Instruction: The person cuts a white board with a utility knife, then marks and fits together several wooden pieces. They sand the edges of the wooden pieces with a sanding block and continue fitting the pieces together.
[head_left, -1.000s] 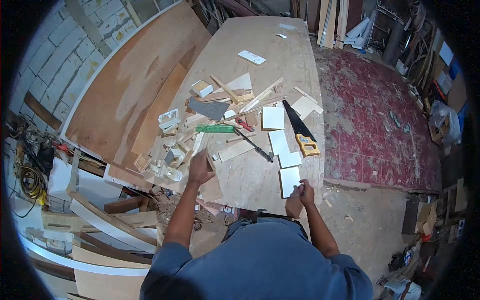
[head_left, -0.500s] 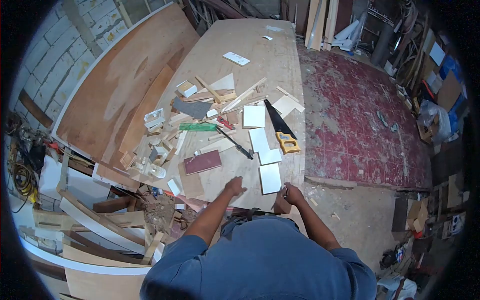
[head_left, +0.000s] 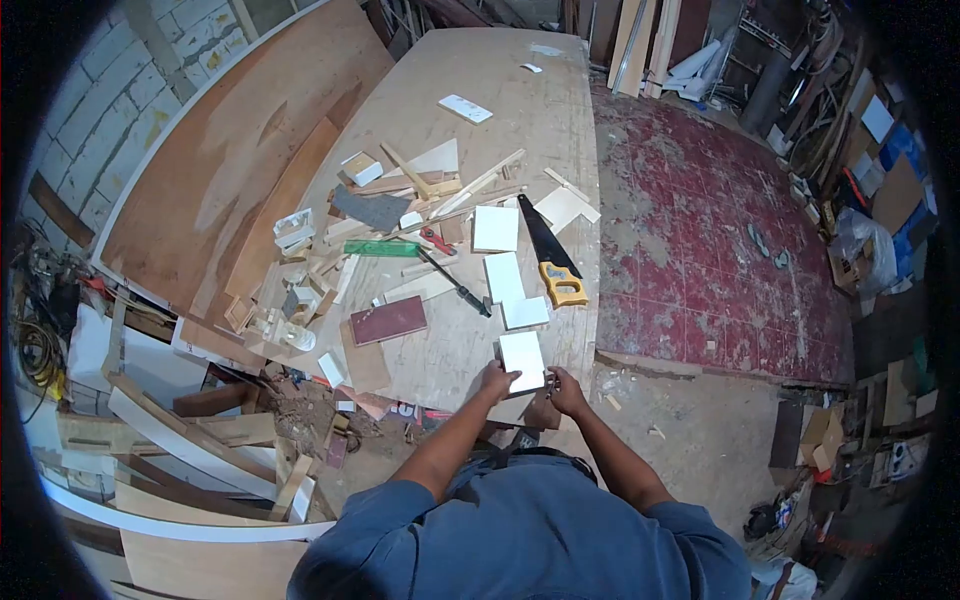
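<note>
A white-faced rectangular board piece [head_left: 522,358] lies near the front edge of the wooden worktable. My left hand [head_left: 497,382] grips its lower left side, thumb over the top face. At its lower right corner, my right hand [head_left: 567,391] is closed in a pinch; whatever sits between those fingers is too small and dark to name. Just beyond lie another white piece [head_left: 526,313], a longer white strip [head_left: 503,274] and a thicker white block [head_left: 495,230]. To their right rests a handsaw [head_left: 551,250] with a yellow handle.
Wood offcuts, a green strip [head_left: 380,248], a black slender tool [head_left: 462,288], and a maroon block [head_left: 388,321] cover the table's left side. A large plywood sheet [head_left: 230,170] leans at left. Red tiled floor [head_left: 690,230] lies right, with slippers [head_left: 766,247].
My left hand has moved right, from the bare tabletop onto the white board piece, and taken hold of its edge. My right hand stays by the corner. The view has shifted slightly.
</note>
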